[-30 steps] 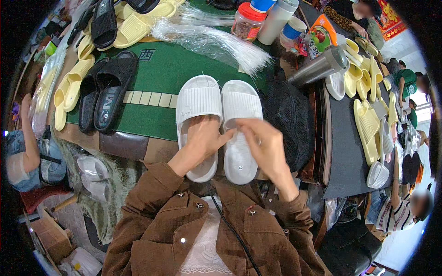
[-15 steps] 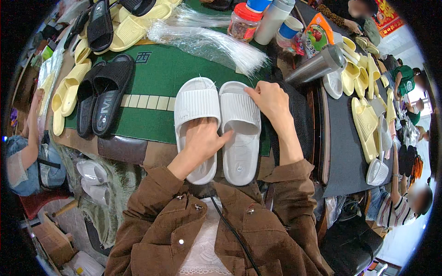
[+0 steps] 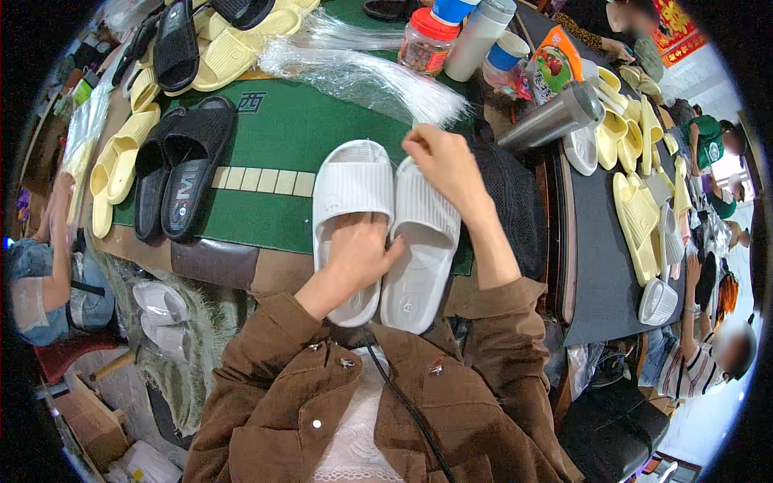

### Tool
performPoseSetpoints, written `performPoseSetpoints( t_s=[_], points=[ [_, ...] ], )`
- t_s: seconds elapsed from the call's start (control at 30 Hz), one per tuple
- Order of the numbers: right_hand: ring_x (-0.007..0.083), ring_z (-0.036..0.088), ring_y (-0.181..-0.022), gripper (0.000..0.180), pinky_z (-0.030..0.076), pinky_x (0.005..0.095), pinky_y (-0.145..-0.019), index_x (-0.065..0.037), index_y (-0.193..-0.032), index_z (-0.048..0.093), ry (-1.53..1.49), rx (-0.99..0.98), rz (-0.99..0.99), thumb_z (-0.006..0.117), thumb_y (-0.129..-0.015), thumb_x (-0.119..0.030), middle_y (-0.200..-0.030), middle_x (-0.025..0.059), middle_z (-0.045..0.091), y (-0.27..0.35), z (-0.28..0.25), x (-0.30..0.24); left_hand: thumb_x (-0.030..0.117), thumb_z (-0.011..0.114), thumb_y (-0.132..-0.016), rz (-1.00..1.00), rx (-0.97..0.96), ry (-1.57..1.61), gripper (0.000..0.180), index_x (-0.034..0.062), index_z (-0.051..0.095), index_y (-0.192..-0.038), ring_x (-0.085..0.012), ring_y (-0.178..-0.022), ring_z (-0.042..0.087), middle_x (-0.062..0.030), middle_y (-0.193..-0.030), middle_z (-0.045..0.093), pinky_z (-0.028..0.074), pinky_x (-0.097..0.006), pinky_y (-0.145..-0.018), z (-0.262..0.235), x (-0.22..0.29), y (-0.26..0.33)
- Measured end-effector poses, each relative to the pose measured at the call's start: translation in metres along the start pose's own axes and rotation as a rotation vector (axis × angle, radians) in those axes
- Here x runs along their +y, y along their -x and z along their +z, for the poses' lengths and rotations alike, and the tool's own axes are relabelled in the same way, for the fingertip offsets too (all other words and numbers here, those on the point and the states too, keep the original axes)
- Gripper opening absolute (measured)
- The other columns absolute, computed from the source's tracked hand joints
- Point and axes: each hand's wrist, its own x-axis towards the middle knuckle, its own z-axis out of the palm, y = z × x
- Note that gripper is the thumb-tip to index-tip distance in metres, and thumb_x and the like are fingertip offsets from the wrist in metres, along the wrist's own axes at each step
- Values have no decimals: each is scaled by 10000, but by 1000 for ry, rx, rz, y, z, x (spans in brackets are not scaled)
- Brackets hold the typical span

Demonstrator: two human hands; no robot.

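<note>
**A:** Start with the big picture. Where do your slippers sit?

**B:** On the green mat (image 3: 322,153) that covers the table, right at your near edge. The two white slippers lie side by side and touching, toes pointing away from you: the left slipper (image 3: 351,181) and the right slipper (image 3: 425,233). Off to your left a pair of black slippers (image 3: 181,173) lies on the same mat, with yellow slippers (image 3: 121,157) beside them. A heap of clear plastic bags (image 3: 362,76) lies just beyond the white pair's toes.

**A:** And your hands?

**B:** Your left hand (image 3: 358,253) lies flat and spread over the heel end of the left slipper, thumb reaching onto its neighbour, pressing rather than gripping. Your right hand (image 3: 443,161) is curled at the toe of the right slipper, fingertips pinched together; whether they hold the slipper's rim or a bag edge, I cannot tell.

**A:** How will they handle?

**B:** I'd judge them light, soft foam that bends easily, and the ribbed strap gives grip. Take the pair across both straps or pinch the two inner edges together, so they don't splay apart.
</note>
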Motion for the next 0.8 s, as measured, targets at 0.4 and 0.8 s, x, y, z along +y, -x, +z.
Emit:
performPoseSetpoints(
  t_s=[0.4, 0.8],
  points=[
    [363, 689, -899, 266, 529, 451, -834, -6, -999, 744, 19, -95, 0, 710, -839, -216, -972, 211, 711, -20, 46, -5, 320, 682, -847, -37, -63, 37, 482, -101, 590, -1062, -456, -970, 610, -293, -1013, 606, 516, -511, -841, -3, 4, -1],
    [256, 703, -756, 164, 552, 340, -718, 39, -989, 702, -238, 177, -142, 665, -832, 9, -899, 170, 716, -5, 31, -2, 316, 710, -880, 306, 113, 80, 512, -95, 572, -1153, -439, -991, 616, -256, -1127, 618, 505, -498, -855, -36, -5, 15]
  ],
)
